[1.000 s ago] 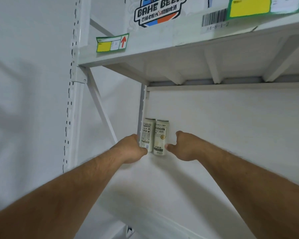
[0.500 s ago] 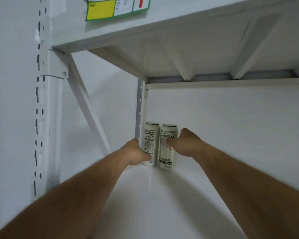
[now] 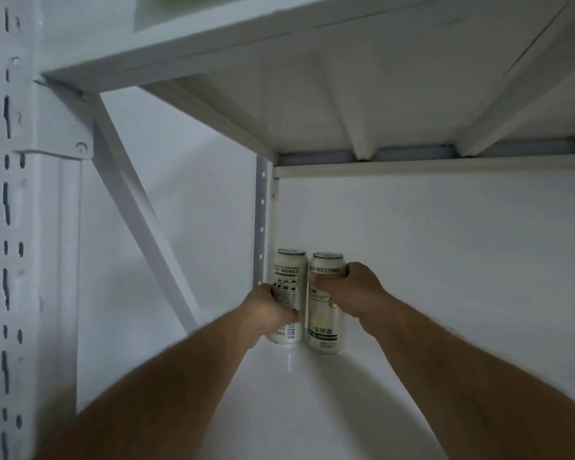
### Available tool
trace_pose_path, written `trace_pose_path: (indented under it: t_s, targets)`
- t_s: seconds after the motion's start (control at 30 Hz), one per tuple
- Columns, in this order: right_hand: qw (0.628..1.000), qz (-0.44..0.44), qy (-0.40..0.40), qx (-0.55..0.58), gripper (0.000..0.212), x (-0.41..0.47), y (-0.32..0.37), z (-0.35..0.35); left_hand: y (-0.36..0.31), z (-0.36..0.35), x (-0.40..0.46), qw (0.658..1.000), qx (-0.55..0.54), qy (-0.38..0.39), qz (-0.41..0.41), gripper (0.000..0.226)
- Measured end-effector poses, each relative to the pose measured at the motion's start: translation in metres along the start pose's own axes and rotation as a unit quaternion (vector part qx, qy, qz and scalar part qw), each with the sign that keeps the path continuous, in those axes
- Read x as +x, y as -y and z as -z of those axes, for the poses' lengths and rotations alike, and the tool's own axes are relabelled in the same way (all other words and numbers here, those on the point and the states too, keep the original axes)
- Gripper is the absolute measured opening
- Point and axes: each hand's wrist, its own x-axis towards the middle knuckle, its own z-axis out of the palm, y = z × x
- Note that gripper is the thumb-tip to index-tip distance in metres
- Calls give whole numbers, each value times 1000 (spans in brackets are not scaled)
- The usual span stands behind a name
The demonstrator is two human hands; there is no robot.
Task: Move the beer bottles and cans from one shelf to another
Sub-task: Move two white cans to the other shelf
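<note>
Two pale beer cans stand upright side by side at the back left corner of the white shelf (image 3: 312, 410), just right of the rear upright post (image 3: 262, 227). In frame they sit slightly below centre, toward 6 o'clock.

Left can (image 3: 287, 287): small print and a barcode face the camera, "500ml" readable near the base. Right can (image 3: 324, 322): Chinese lettering near the bottom, a round emblem partly hidden by the hand. The two look to be touching or very nearly so; can't tell which.

Left hand (image 3: 266, 315) comes in from 7 o'clock and wraps the left can low on its body. Thumb lies across the front face, the other fingers go round the far left side out of sight. Clamped on the can.

Right hand (image 3: 349, 293) comes in from 4 o'clock and grips the right can around its upper half. Thumb crosses the front at the label, fingers curl round the right side, one knuckle showing by the can's shoulder. Clamped on the can.

Both can bases appear to be down on the shelf surface.

Above: underside of the next shelf (image 3: 362, 104) with ribs running front to back. At 9 o'clock: slotted front upright (image 3: 14, 227) and a diagonal brace (image 3: 140, 210).
</note>
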Motion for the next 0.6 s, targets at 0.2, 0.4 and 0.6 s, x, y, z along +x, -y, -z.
trace_pose_path:
  t_s: [0.2, 0.4, 0.6]
  targets:
    - [1000, 11, -24, 10, 18, -6, 2, 8, 4, 3, 3, 1000, -25, 4, -10, 44]
    - [997, 27, -64, -15, 25, -29, 17, 38, -10, 0, -12, 998, -25, 34, -39, 35]
    - [992, 46, -113, -13, 22, -74, 26, 78, -42, -14, -45, 991, -13, 67, -111, 35]
